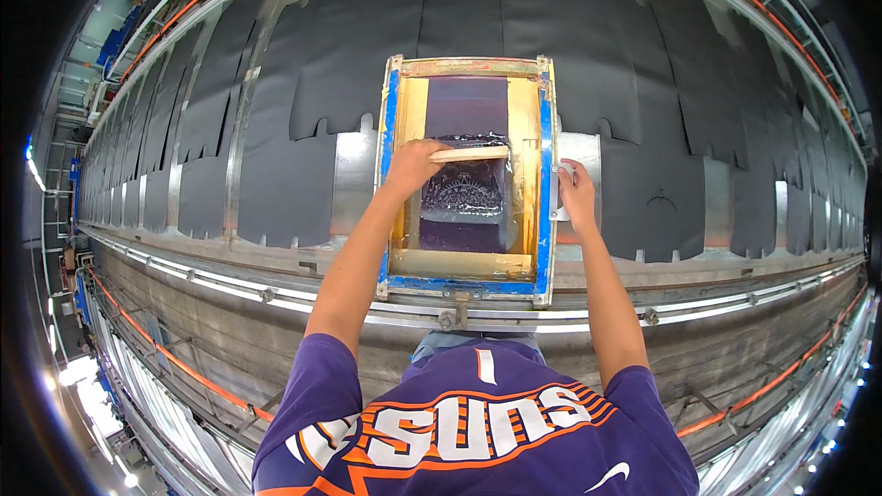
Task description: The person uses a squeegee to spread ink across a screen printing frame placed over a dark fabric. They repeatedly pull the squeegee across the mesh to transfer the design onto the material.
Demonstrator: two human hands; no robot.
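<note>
The left hand [413, 167] grips a pale wooden bar-shaped squeegee [472, 154] across a rectangular, blue-edged screen frame [546, 239], the right hand [576, 191] is at the frame's right side, and flat matte-black cut panels [262, 188] lie left, right and far along the long metal table [356, 174].

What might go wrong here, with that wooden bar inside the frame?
The left hand grips the wooden bar toward its left end, so pressure might be uneven.
The right hand is at the frame's right edge; a bump there could shift it.
The wet-looking patch below the bar might smear.
</note>
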